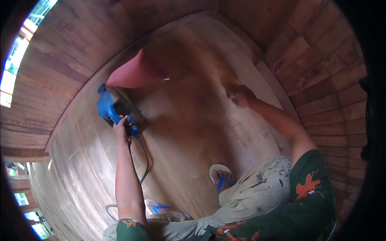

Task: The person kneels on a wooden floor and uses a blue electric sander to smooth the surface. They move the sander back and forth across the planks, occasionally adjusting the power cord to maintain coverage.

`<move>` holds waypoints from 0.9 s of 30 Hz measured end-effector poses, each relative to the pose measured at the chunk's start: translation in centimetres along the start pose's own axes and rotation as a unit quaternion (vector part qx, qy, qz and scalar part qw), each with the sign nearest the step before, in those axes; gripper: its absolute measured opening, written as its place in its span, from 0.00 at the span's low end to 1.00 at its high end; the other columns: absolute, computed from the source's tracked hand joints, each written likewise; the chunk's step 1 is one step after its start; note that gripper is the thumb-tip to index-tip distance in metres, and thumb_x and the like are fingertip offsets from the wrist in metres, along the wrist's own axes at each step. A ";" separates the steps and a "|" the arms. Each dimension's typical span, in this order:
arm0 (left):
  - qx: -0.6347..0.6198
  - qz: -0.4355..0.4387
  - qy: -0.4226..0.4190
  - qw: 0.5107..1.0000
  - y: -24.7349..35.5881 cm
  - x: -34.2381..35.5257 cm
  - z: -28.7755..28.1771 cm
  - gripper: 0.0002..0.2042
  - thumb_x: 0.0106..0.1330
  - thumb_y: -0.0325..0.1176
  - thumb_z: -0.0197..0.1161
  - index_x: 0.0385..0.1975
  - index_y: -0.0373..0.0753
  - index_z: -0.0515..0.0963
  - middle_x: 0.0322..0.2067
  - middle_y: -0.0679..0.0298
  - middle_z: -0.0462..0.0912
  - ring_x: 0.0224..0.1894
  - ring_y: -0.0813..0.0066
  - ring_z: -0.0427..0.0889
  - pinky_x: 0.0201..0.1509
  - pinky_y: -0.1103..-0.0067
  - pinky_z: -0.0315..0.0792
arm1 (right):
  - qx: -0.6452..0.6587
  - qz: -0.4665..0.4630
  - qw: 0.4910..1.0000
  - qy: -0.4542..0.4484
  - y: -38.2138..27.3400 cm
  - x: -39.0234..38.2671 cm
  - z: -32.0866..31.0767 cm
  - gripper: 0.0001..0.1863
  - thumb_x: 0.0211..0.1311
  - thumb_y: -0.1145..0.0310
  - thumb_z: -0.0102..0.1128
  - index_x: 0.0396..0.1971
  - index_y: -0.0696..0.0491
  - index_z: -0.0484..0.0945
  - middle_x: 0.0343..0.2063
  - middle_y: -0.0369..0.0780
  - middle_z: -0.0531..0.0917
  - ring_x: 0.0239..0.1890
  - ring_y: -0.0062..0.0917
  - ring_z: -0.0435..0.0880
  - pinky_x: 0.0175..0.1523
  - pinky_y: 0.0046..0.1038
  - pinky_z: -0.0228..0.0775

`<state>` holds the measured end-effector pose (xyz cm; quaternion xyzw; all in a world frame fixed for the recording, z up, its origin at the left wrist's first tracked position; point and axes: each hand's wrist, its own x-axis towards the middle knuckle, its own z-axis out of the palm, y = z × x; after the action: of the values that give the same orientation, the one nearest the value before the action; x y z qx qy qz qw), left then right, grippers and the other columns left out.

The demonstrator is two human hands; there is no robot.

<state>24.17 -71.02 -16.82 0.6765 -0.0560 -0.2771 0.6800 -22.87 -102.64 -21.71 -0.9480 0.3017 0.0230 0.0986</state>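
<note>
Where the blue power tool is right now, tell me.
In the head view, the blue power tool is left of centre, held by the left hand, just below the pink bag.

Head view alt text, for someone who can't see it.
A person's left hand grips a blue power tool with a pink bag at its far end, on a wooden floor. The blurred right hand is on or near the floor.
</note>
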 end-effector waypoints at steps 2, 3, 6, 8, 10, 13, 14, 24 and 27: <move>0.004 0.002 0.004 1.000 0.1 0.0 0.1 0.11 0.60 0.26 0.69 0.39 0.44 0.75 0.24 0.70 0.75 0.23 0.78 0.75 0.29 0.80 0.74 | 0.061 0.185 0.970 0.144 3.5 -1.1 2.4 0.35 0.70 0.57 0.56 0.74 0.48 0.58 0.69 0.46 0.66 0.72 0.39 0.64 0.71 0.52 0.57; 0.003 -0.009 0.000 1.000 0.2 0.0 0.2 0.11 0.60 0.26 0.69 0.39 0.44 0.75 0.24 0.70 0.75 0.23 0.78 0.75 0.28 0.80 0.73 | 0.040 0.217 0.958 0.182 5.0 -1.6 3.5 0.35 0.71 0.55 0.55 0.74 0.48 0.58 0.71 0.46 0.64 0.73 0.39 0.61 0.72 0.53 0.54; 0.015 -0.009 0.013 1.000 0.2 0.2 0.4 0.10 0.61 0.25 0.66 0.39 0.43 0.75 0.23 0.70 0.74 0.22 0.79 0.74 0.26 0.81 0.71 | -0.036 0.357 0.919 0.167 7.7 -2.0 6.6 0.36 0.72 0.49 0.49 0.75 0.48 0.57 0.76 0.45 0.54 0.78 0.39 0.52 0.75 0.56 0.47; -0.031 -0.013 -0.008 0.999 0.3 0.5 0.3 0.08 0.60 0.24 0.65 0.38 0.41 0.76 0.23 0.71 0.74 0.22 0.80 0.73 0.25 0.82 0.70 | -0.133 0.352 0.907 0.189 7.4 -1.6 8.6 0.37 0.73 0.46 0.45 0.76 0.48 0.56 0.78 0.44 0.51 0.79 0.39 0.50 0.75 0.58 0.46; -0.021 -0.002 0.006 1.000 0.2 0.6 0.4 0.09 0.60 0.23 0.65 0.38 0.40 0.76 0.23 0.70 0.74 0.22 0.80 0.72 0.24 0.82 0.70 | -0.177 0.316 0.894 0.263 7.4 -1.3 9.5 0.36 0.75 0.46 0.42 0.76 0.47 0.56 0.77 0.44 0.54 0.78 0.40 0.52 0.74 0.59 0.45; 0.013 -0.007 0.013 1.000 0.3 1.3 0.4 0.09 0.59 0.24 0.64 0.38 0.41 0.76 0.22 0.71 0.72 0.20 0.79 0.71 0.25 0.81 0.69 | -0.158 0.333 0.901 0.230 7.7 -1.5 9.8 0.34 0.76 0.46 0.42 0.75 0.45 0.58 0.75 0.44 0.59 0.77 0.40 0.56 0.73 0.59 0.48; 0.005 0.015 0.000 1.000 0.4 2.7 1.4 0.10 0.58 0.24 0.64 0.38 0.41 0.75 0.21 0.70 0.72 0.20 0.78 0.71 0.26 0.80 0.69 | -0.135 0.315 0.895 0.284 8.2 -0.8 9.6 0.33 0.76 0.46 0.42 0.75 0.45 0.59 0.75 0.43 0.59 0.76 0.40 0.57 0.73 0.58 0.49; 0.012 -0.013 -0.017 1.000 0.9 6.0 1.7 0.09 0.55 0.24 0.63 0.36 0.40 0.75 0.21 0.67 0.73 0.20 0.77 0.72 0.25 0.79 0.71 | -0.116 0.322 0.903 0.262 7.8 -1.7 10.2 0.31 0.77 0.46 0.41 0.74 0.42 0.62 0.75 0.41 0.61 0.76 0.37 0.59 0.73 0.54 0.50; 0.023 -0.027 -0.022 0.999 1.3 7.0 1.7 0.09 0.56 0.24 0.62 0.36 0.40 0.75 0.21 0.68 0.72 0.19 0.77 0.71 0.25 0.79 0.70 | -0.141 0.323 0.904 0.243 7.9 -1.8 10.3 0.31 0.78 0.45 0.39 0.75 0.41 0.60 0.75 0.40 0.60 0.76 0.37 0.59 0.74 0.53 0.50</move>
<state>29.65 -75.78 -17.49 0.6867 -0.0589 -0.3083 0.6557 -28.69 -105.89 -32.98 -0.7791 0.5992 -0.1350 -0.1257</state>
